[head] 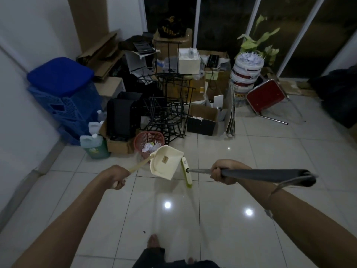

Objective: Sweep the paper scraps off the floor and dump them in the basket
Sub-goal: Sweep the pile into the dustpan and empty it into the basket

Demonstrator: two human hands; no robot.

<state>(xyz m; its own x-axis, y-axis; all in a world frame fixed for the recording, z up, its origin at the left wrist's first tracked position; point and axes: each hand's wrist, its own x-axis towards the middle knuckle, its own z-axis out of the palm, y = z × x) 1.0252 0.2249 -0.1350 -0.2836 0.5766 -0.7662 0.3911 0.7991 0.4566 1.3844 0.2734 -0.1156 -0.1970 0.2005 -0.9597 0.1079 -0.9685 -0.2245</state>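
Observation:
My left hand (118,178) grips the wooden handle of a cream dustpan (166,163). The pan is lifted and tilted, its far edge over the rim of a red mesh basket (139,140) on the floor. White paper scraps (149,147) lie inside the basket. My right hand (222,171) grips the metal shaft of a broom whose green head (186,173) hangs just right of the dustpan. The broom's dark grip runs back over my right forearm.
Behind the basket stands a pile of clutter: black wire racks (164,111), cardboard boxes (202,120), blue crates (65,97) and jugs (94,146) at the left wall, stacked buckets (245,76) and a tipped red chair (267,95) at right. White tiled floor (251,163) spreads around my feet.

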